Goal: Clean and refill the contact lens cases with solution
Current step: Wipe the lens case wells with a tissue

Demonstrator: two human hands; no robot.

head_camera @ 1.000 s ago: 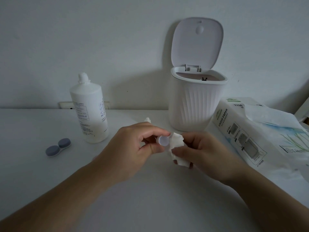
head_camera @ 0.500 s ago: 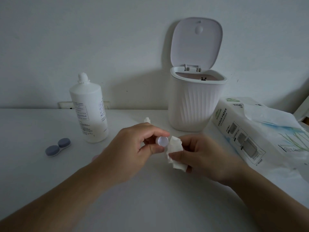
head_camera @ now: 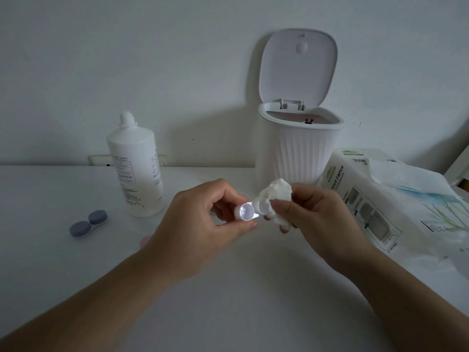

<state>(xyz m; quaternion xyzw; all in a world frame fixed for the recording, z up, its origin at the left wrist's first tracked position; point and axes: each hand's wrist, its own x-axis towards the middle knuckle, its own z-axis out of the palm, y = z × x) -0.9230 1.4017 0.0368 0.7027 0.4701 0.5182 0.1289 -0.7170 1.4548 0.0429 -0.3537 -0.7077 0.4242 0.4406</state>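
Over a white tabletop (head_camera: pixel 76 262), we see a person's left hand (head_camera: pixel 200 224) pinching a small translucent white plastic contact lens case (head_camera: pixel 250 212), its two round wells uncapped and facing the camera, the thumb below and the fingers curled above it. The right hand (head_camera: pixel 319 219), close beside it, grips a crumpled wad of white tissue (head_camera: pixel 275 196) that presses against the case's right-hand well. Both hands hang above the table, joined only through the case and the tissue.

On the left of the table lies a second lens case with two blue-grey screw caps (head_camera: pixel 88 224), both caps on. Just behind it stands a tall white plastic solution bottle (head_camera: pixel 135 171), upright, its nozzle uncapped. At the back, against the wall, we see a ribbed white bin with its lid raised (head_camera: pixel 299 148). To its right sits a white pack of tissue paper (head_camera: pixel 375 199), a sheet sticking out of its top.
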